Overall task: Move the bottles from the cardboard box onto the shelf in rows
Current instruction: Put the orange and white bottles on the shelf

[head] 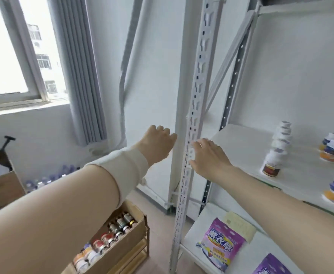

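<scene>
Reaching hands: left hand (158, 144) empty, fingers loosely bent; right hand (209, 155) empty, fingers straight, at the perforated metal upright (196, 95).
Cardboard box (120, 252): on the floor, near left; holds boxed bottles (110, 234) upright in a row, caps up.
Shelf (241, 147): flat white board; shelved bottles (277, 155), round and white-capped, stand upright in a row running near to far.
Lower shelf (191, 234): purple bag (221, 248) lying flat.

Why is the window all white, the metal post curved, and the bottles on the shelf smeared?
Head view: daylight overexposes the window to blank white. Head view: the wide-angle lens bows and tilts the shelf post. Head view: motion blur streaks the bottles on the shelf, leaving their labels unreadable.
</scene>
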A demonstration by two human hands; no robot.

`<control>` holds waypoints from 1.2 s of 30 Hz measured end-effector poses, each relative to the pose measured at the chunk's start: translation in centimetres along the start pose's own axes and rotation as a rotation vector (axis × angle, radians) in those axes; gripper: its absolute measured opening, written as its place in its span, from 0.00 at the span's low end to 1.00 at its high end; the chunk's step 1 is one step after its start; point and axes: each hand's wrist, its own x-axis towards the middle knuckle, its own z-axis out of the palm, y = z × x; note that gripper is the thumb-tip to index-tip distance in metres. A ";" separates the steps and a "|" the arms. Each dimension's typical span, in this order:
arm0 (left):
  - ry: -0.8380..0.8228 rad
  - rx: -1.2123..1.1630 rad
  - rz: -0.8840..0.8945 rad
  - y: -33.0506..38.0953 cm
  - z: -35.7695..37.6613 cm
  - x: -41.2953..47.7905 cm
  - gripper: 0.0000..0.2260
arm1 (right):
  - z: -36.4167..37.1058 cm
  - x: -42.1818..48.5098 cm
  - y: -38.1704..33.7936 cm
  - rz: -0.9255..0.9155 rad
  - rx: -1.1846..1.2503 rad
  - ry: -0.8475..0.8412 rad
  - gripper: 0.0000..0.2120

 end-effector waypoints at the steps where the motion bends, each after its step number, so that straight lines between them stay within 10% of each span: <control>1: -0.034 -0.015 -0.021 -1.6 1.9 -1.5 0.16 | 1.1 0.9 -2.5 -0.031 0.004 -0.028 0.25; 11: -0.443 -0.217 -0.240 -10.1 22.7 -15.5 0.21 | 15.3 6.1 -21.2 -0.328 -0.008 -0.299 0.26; 29: -1.087 -0.686 -0.502 -4.4 53.9 -18.8 0.15 | 45.6 17.1 -28.3 -0.591 0.000 -0.961 0.23; 36: -1.101 -0.707 -0.429 -3.2 65.6 -18.6 0.16 | 57.5 19.3 -34.1 -0.446 0.223 -1.122 0.26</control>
